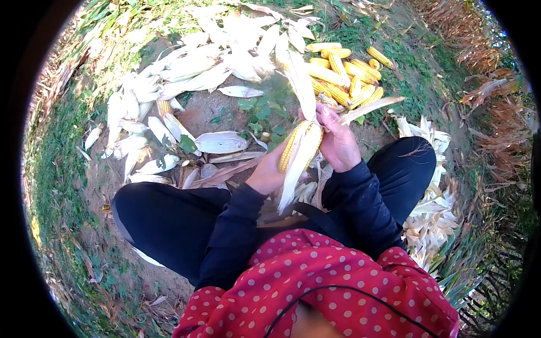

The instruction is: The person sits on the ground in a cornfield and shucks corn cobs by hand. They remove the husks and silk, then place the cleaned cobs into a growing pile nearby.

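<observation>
Over crossed legs (pixel 160 228) | left hand (pixel 270 170): gripping corn cob (pixel 288 152) | right hand (pixel 339 139): closed on husk (pixel 302 87) | yellow cobs (pixel 354 76): piled beyond

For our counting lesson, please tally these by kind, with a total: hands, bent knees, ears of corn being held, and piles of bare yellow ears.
Hands: 2 (left hand, right hand)
Bent knees: 2 (left knee, right knee)
Held ear, partly husked: 1
Pile of bare yellow ears: 1
Total: 6
</observation>
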{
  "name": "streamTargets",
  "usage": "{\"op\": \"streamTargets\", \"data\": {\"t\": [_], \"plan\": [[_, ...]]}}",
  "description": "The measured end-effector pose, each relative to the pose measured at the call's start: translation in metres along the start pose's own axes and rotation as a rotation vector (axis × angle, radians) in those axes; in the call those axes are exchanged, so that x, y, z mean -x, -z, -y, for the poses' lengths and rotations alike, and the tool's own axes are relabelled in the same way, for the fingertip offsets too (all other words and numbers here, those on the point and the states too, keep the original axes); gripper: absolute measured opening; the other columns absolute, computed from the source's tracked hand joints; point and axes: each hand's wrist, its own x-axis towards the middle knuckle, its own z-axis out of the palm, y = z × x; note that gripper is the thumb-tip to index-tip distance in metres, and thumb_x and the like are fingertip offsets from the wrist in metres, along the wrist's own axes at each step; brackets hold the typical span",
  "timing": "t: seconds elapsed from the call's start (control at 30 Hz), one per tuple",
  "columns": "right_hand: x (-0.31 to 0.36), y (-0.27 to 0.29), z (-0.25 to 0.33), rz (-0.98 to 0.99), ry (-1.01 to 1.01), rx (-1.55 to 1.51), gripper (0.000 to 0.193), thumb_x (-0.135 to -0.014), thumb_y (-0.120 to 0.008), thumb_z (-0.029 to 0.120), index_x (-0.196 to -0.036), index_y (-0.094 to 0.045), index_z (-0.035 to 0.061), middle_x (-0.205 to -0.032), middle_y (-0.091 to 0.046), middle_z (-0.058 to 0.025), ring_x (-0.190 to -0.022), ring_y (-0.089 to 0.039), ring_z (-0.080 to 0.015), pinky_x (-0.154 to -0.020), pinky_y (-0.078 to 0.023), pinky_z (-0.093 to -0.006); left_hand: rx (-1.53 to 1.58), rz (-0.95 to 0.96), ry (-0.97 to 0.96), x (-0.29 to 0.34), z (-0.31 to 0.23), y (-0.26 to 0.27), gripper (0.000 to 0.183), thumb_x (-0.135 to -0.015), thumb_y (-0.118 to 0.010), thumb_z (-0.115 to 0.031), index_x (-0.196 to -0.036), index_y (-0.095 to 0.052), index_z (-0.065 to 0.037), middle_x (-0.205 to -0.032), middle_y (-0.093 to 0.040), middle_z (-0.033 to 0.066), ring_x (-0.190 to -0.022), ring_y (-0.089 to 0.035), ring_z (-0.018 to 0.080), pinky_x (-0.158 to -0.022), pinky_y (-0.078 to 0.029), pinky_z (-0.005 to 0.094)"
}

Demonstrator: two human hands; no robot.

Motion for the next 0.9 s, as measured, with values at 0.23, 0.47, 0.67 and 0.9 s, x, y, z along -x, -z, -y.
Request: {"op": "streamTargets", "data": {"t": [0.23, 0.47, 0.67, 0.9], "plan": [[0.03, -0.011, -0.036, 0.024, -0.265, 0.122, 0.097, -0.078, -0.073, 0.021, -0.143, -0.004, -0.0005, -0.139, -0.03, -0.0189, -0.128, -0.035, -0.0258, -0.106, -0.03, -0.0387, 0.499, -0.302, -0.055, -0.006, 0.004, 0.002, 0.049, -0.082, -0.069, -0.016, -0.122, -0.046, 0.0, -0.106, -0.056, 0.0049, -0.091, -0.056, 0.011, -0.075, -0.048, 0.0244], [0.038, -0.014, -0.066, 0.312, -0.191, 0.916, 0.066, -0.065, -0.076, 0.019, -0.118, -0.045, -0.0015, -0.099, -0.059, -0.0098, -0.093, -0.057, -0.0166, -0.084, -0.046, -0.0304, 0.57, -0.269, -0.189, 0.0, -0.002, 0.037, 0.044, -0.081, -0.069, -0.022, -0.114, -0.051, 0.0, -0.098, -0.061, 0.0103, -0.089, -0.061, 0.0164, -0.077, -0.051, 0.0277], [0.047, -0.009, -0.071, 0.586, -0.461, 0.882, 0.062, -0.063, -0.078, 0.019, -0.113, -0.048, -0.001, -0.093, -0.059, -0.0075, -0.084, -0.055, -0.0145, -0.079, -0.046, -0.0287, 0.738, -0.435, -0.26, 0.019, -0.032, 0.059, 0.03, -0.089, -0.061, -0.026, -0.11, -0.051, -0.006, -0.065, -0.043, -0.0014, -0.056, -0.042, 0.0078, -0.058, -0.038, 0.0266], [0.047, -0.014, -0.065, 0.523, -0.413, 0.781, 0.06, -0.066, -0.077, 0.016, -0.117, -0.048, -0.0012, -0.096, -0.059, -0.0038, -0.086, -0.054, -0.012, -0.079, -0.045, -0.0259, 0.881, -0.681, -0.273, 0.014, -0.034, 0.057, 0.072, -0.082, -0.063, -0.049, -0.131, -0.037, -0.003, -0.105, -0.055, 0.0157, -0.092, -0.055, 0.0212, -0.08, -0.049, 0.0383]]}}
